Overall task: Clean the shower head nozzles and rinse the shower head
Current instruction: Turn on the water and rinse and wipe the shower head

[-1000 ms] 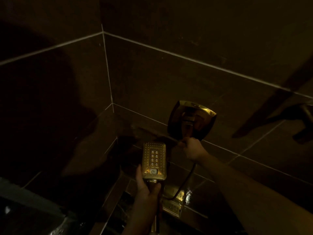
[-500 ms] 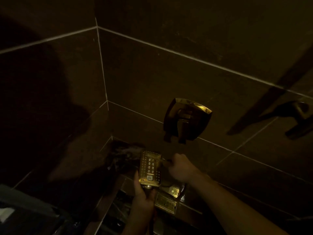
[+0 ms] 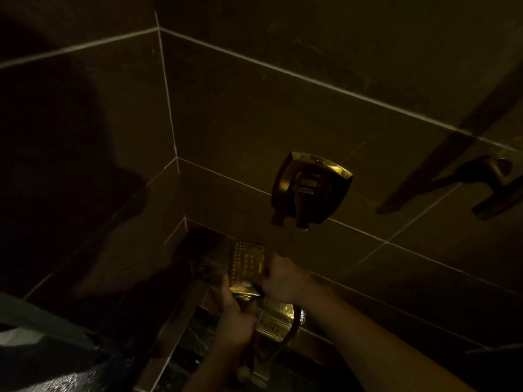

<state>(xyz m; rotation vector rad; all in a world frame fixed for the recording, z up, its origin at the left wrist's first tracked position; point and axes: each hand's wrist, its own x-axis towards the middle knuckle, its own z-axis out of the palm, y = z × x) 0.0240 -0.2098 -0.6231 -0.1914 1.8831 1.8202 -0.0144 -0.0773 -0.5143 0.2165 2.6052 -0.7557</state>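
In a dim tiled shower, the left hand [image 3: 236,318] grips the shower head [image 3: 247,267] by its handle; the right hand [image 3: 278,281], fingers curled, touches its edge below the wall tap [image 3: 310,188].

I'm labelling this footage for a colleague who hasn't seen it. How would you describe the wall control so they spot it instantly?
Start at the dark tiled wall with pale grout lines, right of the corner. The square gold metal valve plate with a down-pointing lever is mounted there, above the hands. Unlike the gold rectangular shower head below, it has no nozzle dots and nobody holds it.
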